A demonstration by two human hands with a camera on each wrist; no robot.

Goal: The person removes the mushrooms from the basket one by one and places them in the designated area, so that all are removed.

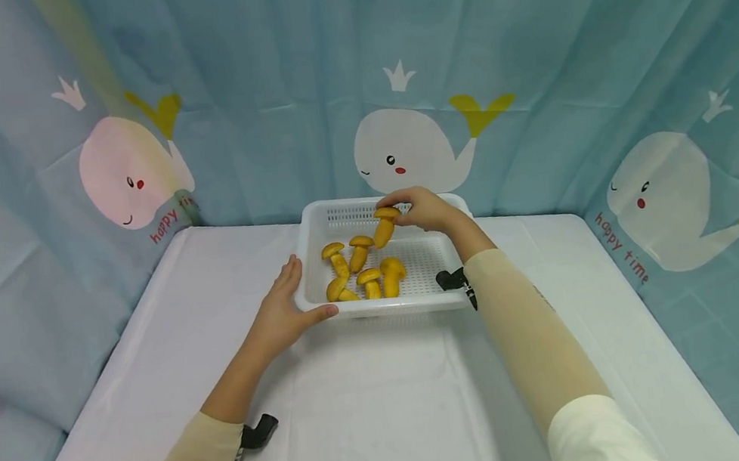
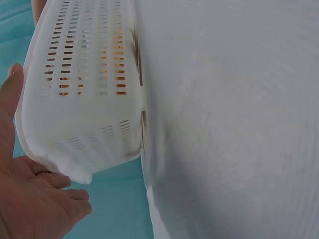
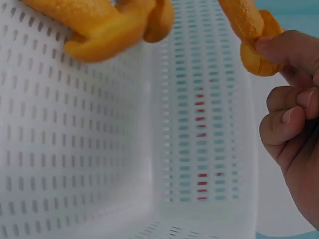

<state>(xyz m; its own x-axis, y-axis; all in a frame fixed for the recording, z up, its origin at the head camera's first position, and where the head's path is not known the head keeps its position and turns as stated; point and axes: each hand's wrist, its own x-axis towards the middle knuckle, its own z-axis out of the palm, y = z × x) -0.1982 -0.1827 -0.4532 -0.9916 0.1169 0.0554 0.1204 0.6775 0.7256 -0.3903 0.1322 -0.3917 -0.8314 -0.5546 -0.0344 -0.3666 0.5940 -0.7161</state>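
A white perforated plastic basket [image 1: 432, 301] stands on the table with several yellow toy mushrooms in its left half, one of them a thick-stemmed mushroom [image 1: 391, 277] near the front wall. Over the back of the basket my right hand [image 1: 423, 209] pinches another yellow mushroom [image 1: 384, 227] by its cap, stem hanging down. The right wrist view shows thumb and fingers on that mushroom's cap [image 3: 259, 57]. At the basket's left front corner my left hand [image 1: 281, 313] rests against the rim with fingers spread. In the left wrist view the hand [image 2: 35, 199] lies beside the basket wall [image 2: 84, 124].
A white cloth covers the table [image 1: 376, 412]. Behind and at both sides hangs a blue curtain [image 1: 257, 83] with whale prints, close behind the basket's back wall. Black camera mounts sit on the left wrist [image 1: 258, 432] and right wrist [image 1: 452, 280].
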